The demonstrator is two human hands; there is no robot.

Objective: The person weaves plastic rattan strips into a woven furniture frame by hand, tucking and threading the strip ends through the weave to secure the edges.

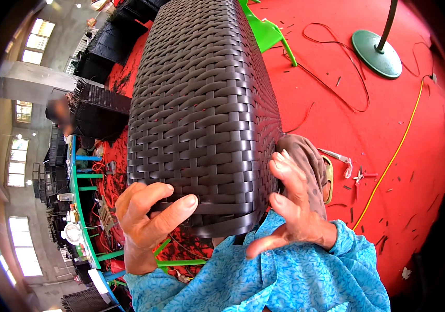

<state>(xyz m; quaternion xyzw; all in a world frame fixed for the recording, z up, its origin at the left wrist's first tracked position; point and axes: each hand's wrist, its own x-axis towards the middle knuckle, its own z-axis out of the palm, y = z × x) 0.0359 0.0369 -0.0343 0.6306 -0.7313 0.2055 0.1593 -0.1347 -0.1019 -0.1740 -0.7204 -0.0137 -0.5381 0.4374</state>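
Note:
A long dark brown woven wicker piece (196, 114), box-shaped with rounded edges, stands before me and reaches away toward the top of the view. At its near left corner is my left hand (147, 218), thumb and forefinger stretched out and apart over the weave by the lower rim; its other fingers are partly hidden. My right hand (298, 208) is at the near right corner, fingers spread and thumb out, with nothing in it. Whether its fingertips touch the side wall, I cannot tell.
On the red floor at right lie red-handled pliers (358, 178), a yellow cable (395, 156) and scattered dark offcuts. Behind stand a green chair (266, 34) and a round green stand base (376, 54). Other woven pieces (100, 112) and a person are at left.

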